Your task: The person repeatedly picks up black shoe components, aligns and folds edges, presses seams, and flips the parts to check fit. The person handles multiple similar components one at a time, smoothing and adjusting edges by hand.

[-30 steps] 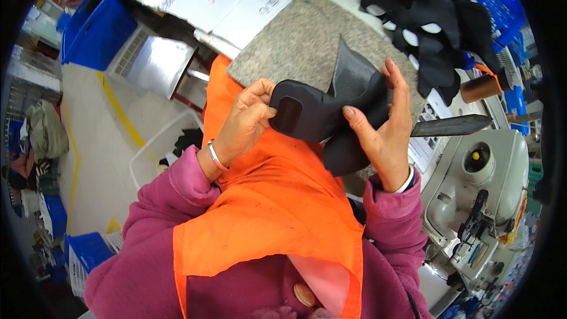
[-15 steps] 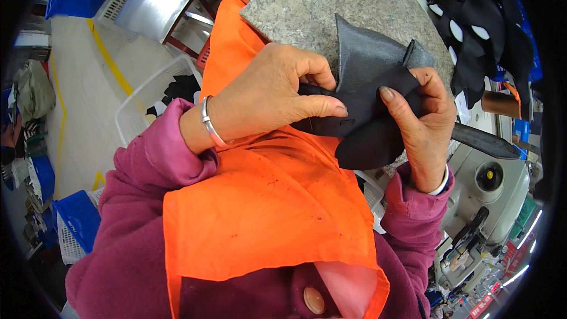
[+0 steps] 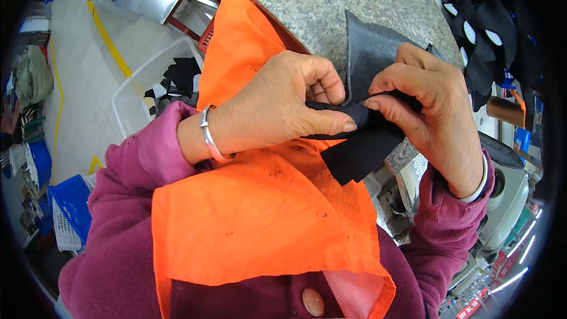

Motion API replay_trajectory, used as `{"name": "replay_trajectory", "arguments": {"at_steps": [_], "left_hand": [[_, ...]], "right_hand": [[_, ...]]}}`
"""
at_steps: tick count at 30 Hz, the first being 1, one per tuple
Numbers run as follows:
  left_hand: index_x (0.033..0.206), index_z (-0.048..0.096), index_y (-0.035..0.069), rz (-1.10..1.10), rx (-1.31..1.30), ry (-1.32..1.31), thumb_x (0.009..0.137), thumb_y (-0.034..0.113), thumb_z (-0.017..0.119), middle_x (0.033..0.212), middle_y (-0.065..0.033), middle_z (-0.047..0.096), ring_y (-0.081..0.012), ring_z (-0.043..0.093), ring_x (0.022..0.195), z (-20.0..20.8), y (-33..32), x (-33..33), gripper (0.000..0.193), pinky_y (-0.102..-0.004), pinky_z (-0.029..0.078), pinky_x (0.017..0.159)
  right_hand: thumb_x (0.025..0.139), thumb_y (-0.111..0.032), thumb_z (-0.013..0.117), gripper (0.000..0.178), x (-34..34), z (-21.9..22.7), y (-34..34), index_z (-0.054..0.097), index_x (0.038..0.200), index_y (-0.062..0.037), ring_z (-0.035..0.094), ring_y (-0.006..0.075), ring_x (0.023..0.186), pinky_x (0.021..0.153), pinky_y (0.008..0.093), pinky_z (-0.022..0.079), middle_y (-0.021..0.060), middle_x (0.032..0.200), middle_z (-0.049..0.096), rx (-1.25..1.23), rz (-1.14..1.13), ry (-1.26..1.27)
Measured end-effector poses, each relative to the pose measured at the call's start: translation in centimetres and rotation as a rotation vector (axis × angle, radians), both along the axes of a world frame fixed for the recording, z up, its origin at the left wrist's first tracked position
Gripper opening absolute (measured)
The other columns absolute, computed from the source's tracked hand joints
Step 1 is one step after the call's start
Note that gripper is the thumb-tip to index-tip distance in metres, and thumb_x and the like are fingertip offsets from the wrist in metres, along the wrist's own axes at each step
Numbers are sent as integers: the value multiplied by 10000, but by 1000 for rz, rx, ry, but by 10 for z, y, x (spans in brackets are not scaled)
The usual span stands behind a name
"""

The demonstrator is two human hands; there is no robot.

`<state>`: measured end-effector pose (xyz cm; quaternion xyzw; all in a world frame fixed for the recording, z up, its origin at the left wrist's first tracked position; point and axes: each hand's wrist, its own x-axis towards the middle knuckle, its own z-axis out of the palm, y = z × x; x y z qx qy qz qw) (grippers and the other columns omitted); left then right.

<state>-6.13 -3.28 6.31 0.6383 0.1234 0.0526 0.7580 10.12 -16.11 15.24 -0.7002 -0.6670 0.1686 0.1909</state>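
Note:
A soft black cut piece [image 3: 363, 155], leather-like or fabric, is stretched between my two hands. Its wider grey-faced part [image 3: 378, 41] stands up beyond my fingers, over the stone slab, while a black flap hangs down toward me. My left hand [image 3: 283, 101] pinches the folded edge between thumb and curled fingers. Close beside it, my right hand [image 3: 434, 103] grips the same piece, thumb and forefinger pressing a fold together. What lies inside the fold is hidden by the fingers.
The speckled stone slab [image 3: 319, 0] lies beyond my hands. Several black cut pieces [image 3: 490, 18] hang at the far right, near a sewing machine [image 3: 507, 201]. On the left, a clear plastic bin [image 3: 127, 106] holds black scraps. An orange apron [image 3: 266, 218] covers my lap.
My right hand has turned knuckles-up and shifted its grip closer to my left hand, folding the black piece. The hanging flap has swung left and lower. My left hand still pinches the edge.

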Motion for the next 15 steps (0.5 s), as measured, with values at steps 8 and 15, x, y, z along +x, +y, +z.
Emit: {"name": "replay_trajectory", "arguments": {"at_steps": [8, 15], "left_hand": [[643, 583, 21, -63, 67, 140, 779, 217, 805, 552, 15, 522, -25, 455, 527, 1, -4, -20, 325, -220, 342, 457], [655, 631, -1, -44, 49, 115, 809, 199, 759, 530, 15, 517, -18, 424, 503, 3, -15, -34, 283, -227, 311, 440]], "right_hand": [[726, -25, 731, 132, -14, -4, 0, 623, 801, -9, 535, 212, 609, 539, 309, 393, 70, 690, 507, -19, 29, 119], [737, -36, 725, 107, -21, -2, -1, 635, 787, -9, 560, 231, 588, 523, 308, 401, 81, 680, 535, -85, 60, 79]]}}
